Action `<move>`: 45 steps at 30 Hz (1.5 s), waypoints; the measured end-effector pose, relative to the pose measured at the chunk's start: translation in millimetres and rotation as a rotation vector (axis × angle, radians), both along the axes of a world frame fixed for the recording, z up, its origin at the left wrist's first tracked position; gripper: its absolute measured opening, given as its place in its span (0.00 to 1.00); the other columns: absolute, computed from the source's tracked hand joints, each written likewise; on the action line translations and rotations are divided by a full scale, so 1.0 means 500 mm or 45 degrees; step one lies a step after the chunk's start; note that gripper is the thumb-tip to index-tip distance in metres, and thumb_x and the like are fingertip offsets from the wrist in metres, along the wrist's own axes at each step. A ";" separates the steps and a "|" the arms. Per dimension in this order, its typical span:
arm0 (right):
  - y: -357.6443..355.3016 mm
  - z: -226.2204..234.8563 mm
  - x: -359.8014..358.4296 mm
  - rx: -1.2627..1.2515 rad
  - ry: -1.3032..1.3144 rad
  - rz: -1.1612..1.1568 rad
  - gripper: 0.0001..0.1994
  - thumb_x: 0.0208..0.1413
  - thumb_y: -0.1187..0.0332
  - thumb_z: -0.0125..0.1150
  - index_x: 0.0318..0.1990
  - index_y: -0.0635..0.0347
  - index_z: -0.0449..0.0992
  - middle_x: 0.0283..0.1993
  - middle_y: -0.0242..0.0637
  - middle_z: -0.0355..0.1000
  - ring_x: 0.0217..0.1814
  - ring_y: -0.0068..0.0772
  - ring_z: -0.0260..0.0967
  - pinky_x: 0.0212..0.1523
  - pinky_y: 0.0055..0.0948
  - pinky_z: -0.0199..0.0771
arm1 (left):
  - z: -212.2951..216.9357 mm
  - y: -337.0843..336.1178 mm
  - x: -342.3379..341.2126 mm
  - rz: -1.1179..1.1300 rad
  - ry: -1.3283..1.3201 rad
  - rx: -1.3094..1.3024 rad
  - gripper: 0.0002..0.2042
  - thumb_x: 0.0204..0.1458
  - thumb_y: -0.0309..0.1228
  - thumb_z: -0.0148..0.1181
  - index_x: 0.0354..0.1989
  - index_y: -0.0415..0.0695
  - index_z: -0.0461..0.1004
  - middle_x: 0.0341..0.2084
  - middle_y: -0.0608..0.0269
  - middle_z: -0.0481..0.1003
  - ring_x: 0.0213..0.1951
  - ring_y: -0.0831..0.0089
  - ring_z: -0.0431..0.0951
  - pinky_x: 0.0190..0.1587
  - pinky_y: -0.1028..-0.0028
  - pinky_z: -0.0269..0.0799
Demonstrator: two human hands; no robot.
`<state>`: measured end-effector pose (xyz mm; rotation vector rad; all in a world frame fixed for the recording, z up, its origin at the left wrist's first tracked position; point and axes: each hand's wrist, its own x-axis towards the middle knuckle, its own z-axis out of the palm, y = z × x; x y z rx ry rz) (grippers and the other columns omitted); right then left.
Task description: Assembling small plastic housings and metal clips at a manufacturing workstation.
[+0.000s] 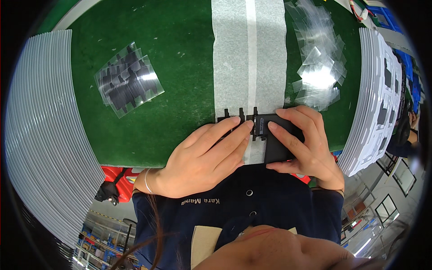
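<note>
A flat black rectangular block [281,146], like a battery pack, lies at the near edge of the green mat. My right hand [310,144] grips it, with fingers over its far and right sides and the thumb along its near edge. A narrow strip with small parts [259,126] runs along the block's left end. Just left of it is a black tabbed piece [226,113], partly hidden under my left hand [204,155]. That hand's fingers are stretched out, their tips pressing on the piece close to the block; its thumb is mostly hidden.
Beneath the work runs a pale paper band [229,58] on the green mat [184,58]. Clear sheets with black tabbed pieces [128,81] lie left, and a heap of clear film pieces [321,54] right. Stacked clear trays [45,112] and white trays [369,99] flank the mat.
</note>
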<state>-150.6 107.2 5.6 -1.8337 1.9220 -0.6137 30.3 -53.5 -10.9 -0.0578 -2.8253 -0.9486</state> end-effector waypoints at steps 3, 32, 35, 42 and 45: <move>0.001 -0.002 0.001 0.001 -0.003 0.000 0.33 0.25 0.57 0.67 0.46 0.58 0.72 0.51 0.43 0.63 0.49 0.45 0.60 0.46 0.38 0.63 | 0.000 0.000 -0.001 0.003 0.004 -0.003 0.11 0.41 0.30 0.56 0.34 0.38 0.74 0.47 0.58 0.69 0.51 0.64 0.66 0.44 0.72 0.68; -0.004 0.021 -0.008 0.069 0.077 0.091 0.31 0.28 0.58 0.67 0.48 0.55 0.72 0.53 0.42 0.61 0.50 0.46 0.59 0.51 0.41 0.60 | 0.000 0.011 0.000 0.015 0.011 -0.033 0.13 0.39 0.31 0.57 0.34 0.37 0.73 0.46 0.58 0.69 0.49 0.63 0.67 0.44 0.70 0.67; 0.000 0.028 0.010 0.046 -0.002 -0.022 0.32 0.27 0.62 0.69 0.48 0.56 0.71 0.51 0.42 0.61 0.49 0.45 0.59 0.48 0.40 0.62 | -0.015 0.023 0.017 -0.017 0.352 -0.082 0.10 0.38 0.29 0.59 0.30 0.37 0.73 0.39 0.56 0.72 0.43 0.61 0.72 0.39 0.69 0.70; -0.013 0.066 -0.009 0.045 -0.456 -0.253 0.19 0.37 0.81 0.60 0.41 0.68 0.68 0.29 0.39 0.62 0.34 0.29 0.64 0.33 0.23 0.62 | -0.015 0.039 0.033 0.108 0.486 0.348 0.09 0.35 0.22 0.62 0.27 0.35 0.71 0.33 0.51 0.74 0.36 0.57 0.75 0.33 0.66 0.73; -0.013 0.045 0.004 -0.119 -0.783 -0.362 0.12 0.42 0.83 0.53 0.38 0.67 0.67 0.33 0.36 0.62 0.36 0.25 0.63 0.35 0.22 0.62 | -0.010 0.042 0.007 0.350 0.401 0.570 0.26 0.40 0.22 0.60 0.50 0.34 0.58 0.44 0.45 0.70 0.45 0.52 0.72 0.46 0.64 0.68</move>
